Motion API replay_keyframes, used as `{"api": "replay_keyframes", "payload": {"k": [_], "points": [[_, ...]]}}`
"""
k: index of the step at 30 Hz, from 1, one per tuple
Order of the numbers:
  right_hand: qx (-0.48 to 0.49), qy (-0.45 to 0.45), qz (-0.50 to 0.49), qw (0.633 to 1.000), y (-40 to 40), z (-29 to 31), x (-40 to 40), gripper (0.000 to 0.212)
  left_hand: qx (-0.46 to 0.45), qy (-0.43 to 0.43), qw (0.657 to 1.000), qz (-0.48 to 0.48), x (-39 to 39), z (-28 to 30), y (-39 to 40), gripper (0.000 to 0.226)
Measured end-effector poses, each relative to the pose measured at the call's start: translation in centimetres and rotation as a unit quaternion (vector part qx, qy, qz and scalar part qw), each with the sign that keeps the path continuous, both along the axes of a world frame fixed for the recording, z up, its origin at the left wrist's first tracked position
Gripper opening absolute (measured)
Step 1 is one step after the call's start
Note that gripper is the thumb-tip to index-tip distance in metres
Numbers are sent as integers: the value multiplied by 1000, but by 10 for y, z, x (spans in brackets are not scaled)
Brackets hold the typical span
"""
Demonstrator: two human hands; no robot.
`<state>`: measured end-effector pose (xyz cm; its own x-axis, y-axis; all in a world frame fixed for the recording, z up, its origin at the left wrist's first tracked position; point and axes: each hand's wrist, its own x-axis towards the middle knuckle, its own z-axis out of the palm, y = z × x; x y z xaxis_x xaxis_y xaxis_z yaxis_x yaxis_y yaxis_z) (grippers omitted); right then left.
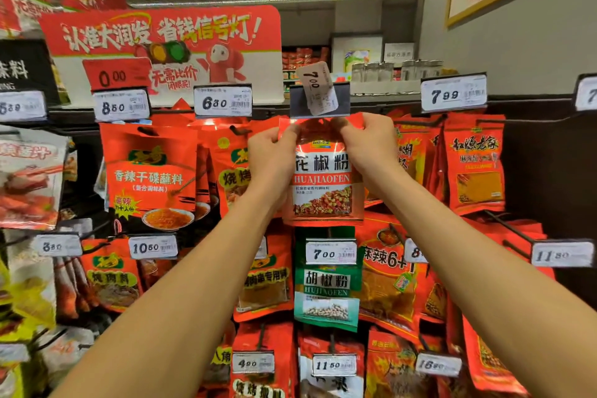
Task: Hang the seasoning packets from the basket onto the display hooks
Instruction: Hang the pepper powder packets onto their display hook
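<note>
Both hands up at the display. Left hand [273,152] and right hand [366,142] fingers pinch the top corners of a glossy, flat red seasoning packet [323,184], held just under the dark plastic tag holder [319,100], loose price slip [316,87] askew.

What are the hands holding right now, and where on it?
Both hands pinch one red Huajiaofen packet by its top edge: left hand at the top left corner, right hand at the top right.
</note>
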<state>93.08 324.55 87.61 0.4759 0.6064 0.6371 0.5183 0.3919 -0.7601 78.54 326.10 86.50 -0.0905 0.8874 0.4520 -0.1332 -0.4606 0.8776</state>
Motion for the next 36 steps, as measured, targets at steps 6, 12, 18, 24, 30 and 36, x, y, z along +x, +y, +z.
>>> {"api": "replay_keyframes", "payload": {"k": [6,12,18,24,30,36], "points": [[-18,1,3,1000,9,-9,4,50,-10,11,1000,14,1,-11,15,32],[-8,5,89,996,12,-30,20,35,39,41,996,65,7,-29,33,51],[-51,-37,8,998,68,-27,38,44,2,72,992,103,33,-26,88,39],[-165,-126,-107,972,137,-8,60,43,-70,238,951,182,54,-7,149,38],[-235,-169,-120,950,137,-1,65,41,-95,295,929,200,56,-4,148,49],[-208,-152,-114,959,70,-20,73,26,-25,304,945,120,27,-20,103,29]]}}
